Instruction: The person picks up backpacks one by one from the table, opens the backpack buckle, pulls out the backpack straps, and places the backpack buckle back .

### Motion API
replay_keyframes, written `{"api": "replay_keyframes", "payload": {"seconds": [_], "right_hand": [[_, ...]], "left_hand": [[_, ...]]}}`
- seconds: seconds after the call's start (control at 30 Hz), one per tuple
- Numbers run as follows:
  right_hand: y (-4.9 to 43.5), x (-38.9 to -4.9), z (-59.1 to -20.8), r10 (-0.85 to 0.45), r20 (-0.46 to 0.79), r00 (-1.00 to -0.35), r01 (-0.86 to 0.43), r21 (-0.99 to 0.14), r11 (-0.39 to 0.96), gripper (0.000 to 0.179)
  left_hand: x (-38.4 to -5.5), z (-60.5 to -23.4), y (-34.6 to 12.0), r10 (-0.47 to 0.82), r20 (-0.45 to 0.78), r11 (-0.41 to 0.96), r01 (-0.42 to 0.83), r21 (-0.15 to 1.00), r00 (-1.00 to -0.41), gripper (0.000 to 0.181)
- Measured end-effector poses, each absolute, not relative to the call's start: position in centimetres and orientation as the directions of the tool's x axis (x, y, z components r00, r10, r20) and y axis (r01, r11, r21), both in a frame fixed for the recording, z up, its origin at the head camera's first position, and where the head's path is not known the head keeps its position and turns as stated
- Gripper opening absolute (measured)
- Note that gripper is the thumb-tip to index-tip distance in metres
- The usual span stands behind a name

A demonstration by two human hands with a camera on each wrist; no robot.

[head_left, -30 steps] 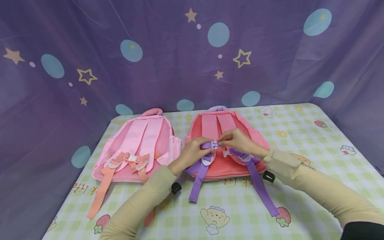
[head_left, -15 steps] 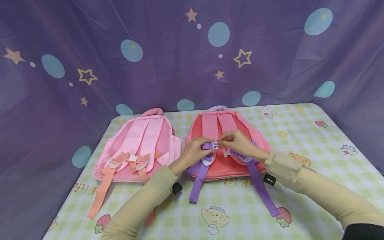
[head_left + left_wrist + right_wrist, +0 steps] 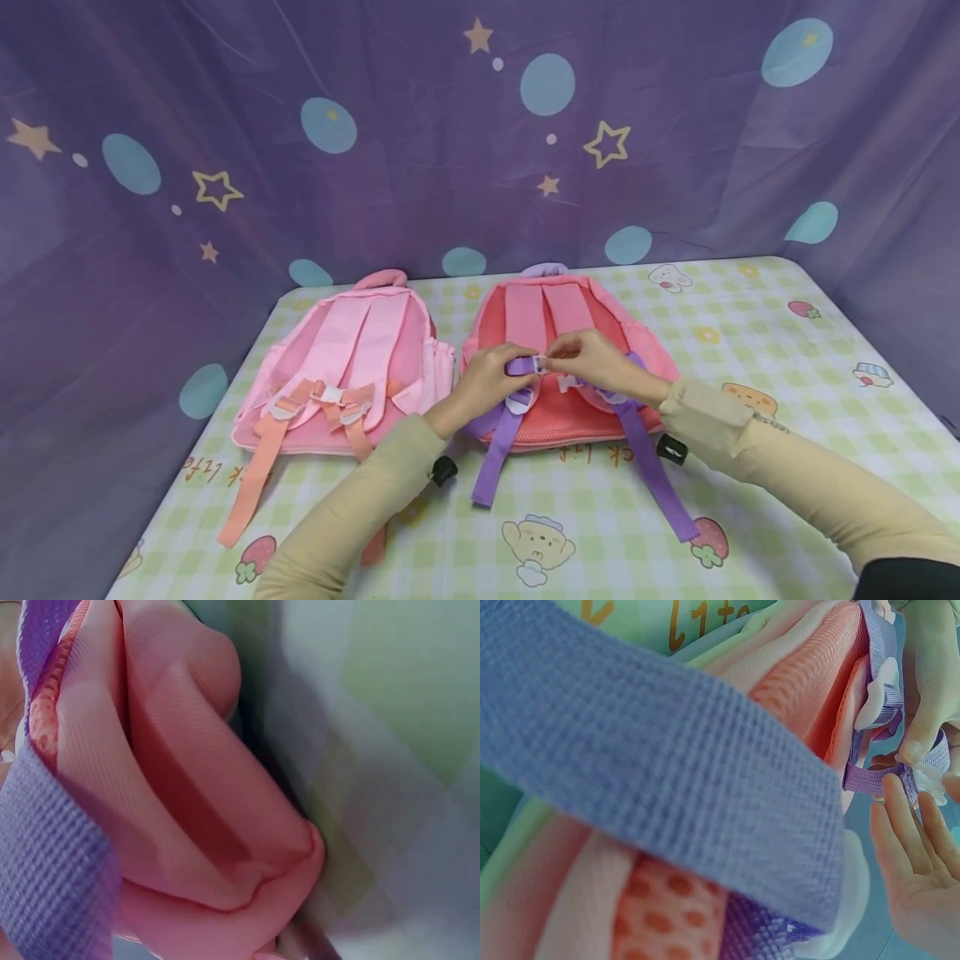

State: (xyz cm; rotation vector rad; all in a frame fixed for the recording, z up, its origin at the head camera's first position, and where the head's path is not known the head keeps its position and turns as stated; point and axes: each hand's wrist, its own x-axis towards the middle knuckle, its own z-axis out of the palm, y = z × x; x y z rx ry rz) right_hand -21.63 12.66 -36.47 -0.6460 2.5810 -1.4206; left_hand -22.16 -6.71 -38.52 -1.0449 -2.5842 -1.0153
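A coral-pink backpack (image 3: 540,429) lies on the table with its shoulder straps facing up. Over its middle, my left hand (image 3: 483,379) holds a short purple strap (image 3: 519,366) that ends in a white plastic buckle half (image 3: 538,363). My right hand (image 3: 592,360) pinches that buckle half from the other side, its fingertips partly covering it. In the right wrist view, the left thumb presses the strap, and the right hand's fingers (image 3: 900,817) reach up to the white plastic. A second white buckle piece (image 3: 567,382) lies below the right hand.
To the left lies a light-pink backpack (image 3: 300,417) with peach straps and a white buckle (image 3: 330,395). Long purple strap tails (image 3: 497,467) hang onto the green checked tablecloth (image 3: 600,533). A purple patterned curtain (image 3: 420,142) stands behind the table.
My right fingertips have moved slightly left and now cover more of the white buckle half, whose prongs showed before. The left hand has barely moved, and both backpacks lie as they were.
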Motion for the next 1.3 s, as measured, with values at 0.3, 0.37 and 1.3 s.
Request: {"api": "replay_keyframes", "payload": {"seconds": [0.3,0.37,1.3], "right_hand": [[12.6,-21.5,-36.3,-0.42,0.095,-0.903,-0.303,-0.833,0.463,0.013],[12.6,-21.5,-36.3,-0.422,0.093,-0.902,-0.3,-0.837,0.457,0.013],[12.7,-21.6,-37.1,-0.397,0.103,-0.912,-0.269,-0.881,0.389,0.012]], "left_hand": [[-22.0,-38.7,-6.8,0.526,0.403,0.53,0.659,0.533,-0.749,0.033],[-21.9,-38.7,-6.9,0.52,0.413,0.527,0.661,0.533,-0.748,0.033],[-21.0,-38.2,-6.7,0.466,0.369,0.485,0.581,0.653,-0.804,0.006]]}}
